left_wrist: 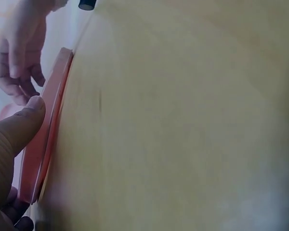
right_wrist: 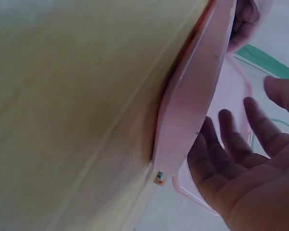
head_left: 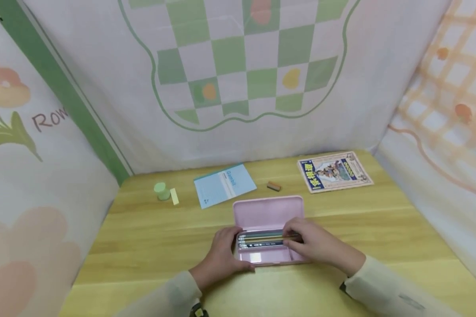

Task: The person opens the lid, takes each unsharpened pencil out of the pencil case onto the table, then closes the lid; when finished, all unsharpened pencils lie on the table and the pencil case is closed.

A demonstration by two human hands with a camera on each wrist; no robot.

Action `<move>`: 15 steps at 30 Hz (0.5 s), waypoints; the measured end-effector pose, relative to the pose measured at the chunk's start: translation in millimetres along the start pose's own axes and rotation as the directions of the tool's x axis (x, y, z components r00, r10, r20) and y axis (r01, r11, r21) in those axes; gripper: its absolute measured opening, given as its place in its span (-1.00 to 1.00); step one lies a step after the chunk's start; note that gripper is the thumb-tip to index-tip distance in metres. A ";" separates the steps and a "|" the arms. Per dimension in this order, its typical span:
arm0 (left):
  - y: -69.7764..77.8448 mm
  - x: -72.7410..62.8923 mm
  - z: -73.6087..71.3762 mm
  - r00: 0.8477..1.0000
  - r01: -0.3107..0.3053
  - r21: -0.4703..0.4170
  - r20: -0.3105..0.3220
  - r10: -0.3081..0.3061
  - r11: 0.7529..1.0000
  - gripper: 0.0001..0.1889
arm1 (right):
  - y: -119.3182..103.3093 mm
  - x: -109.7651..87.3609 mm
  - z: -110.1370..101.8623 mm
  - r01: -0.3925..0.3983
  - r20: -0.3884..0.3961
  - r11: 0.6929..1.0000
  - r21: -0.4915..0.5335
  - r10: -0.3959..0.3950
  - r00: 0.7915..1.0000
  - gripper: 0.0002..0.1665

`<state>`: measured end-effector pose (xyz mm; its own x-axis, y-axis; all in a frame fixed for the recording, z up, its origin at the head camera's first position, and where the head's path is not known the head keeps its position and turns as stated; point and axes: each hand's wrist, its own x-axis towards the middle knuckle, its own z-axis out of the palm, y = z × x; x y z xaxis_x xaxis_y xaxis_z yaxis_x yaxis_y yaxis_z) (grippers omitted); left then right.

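A pink pencil case (head_left: 268,213) lies on the table with its lid raised at the back. Several pencils (head_left: 262,243) lie side by side in its rear compartment, their right ends hidden by my right hand (head_left: 316,241). My left hand (head_left: 221,254) holds the case's left end, thumb along the front and fingers toward the back. In the left wrist view, the left thumb (left_wrist: 26,122) presses against the case's front wall. My right hand reaches over the right end of the case; in the right wrist view its fingers (right_wrist: 231,130) are loosely bent, the thumb apart from them.
Behind the case lie a light-blue notebook (head_left: 226,186), a small brown-and-dark eraser-like block (head_left: 273,186) and an illustrated booklet (head_left: 335,171). At the back left are a green cup-shaped object (head_left: 162,191) and a pale-yellow strip (head_left: 174,196). Printed cloth walls surround the wooden table (head_left: 150,246).
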<state>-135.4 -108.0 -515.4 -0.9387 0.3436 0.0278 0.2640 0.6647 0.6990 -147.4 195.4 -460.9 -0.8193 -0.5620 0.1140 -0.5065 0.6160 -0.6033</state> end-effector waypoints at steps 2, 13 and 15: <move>-0.2 0.2 0.8 1.000 0.001 0.001 0.001 -0.001 1.000 0.25 | 0.8 2.1 0.7 -0.020 0.020 0.999 -0.033 0.021 1.000 -0.86; -3.2 1.6 1.9 1.000 -0.019 0.018 -0.001 0.019 1.000 0.22 | -2.8 10.0 7.4 -0.059 0.041 0.986 -0.155 0.066 0.997 -0.79; -2.6 1.3 1.9 1.000 -0.020 0.020 -0.004 0.020 1.000 0.20 | -3.0 11.1 8.3 -0.058 0.056 0.985 -0.163 0.068 0.996 -0.81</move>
<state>-136.8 -108.1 -518.5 -0.9341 0.3543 0.0443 0.2868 0.6707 0.6841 -152.7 182.7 -464.4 -0.8353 -0.5490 0.0288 -0.4955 0.7292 -0.4720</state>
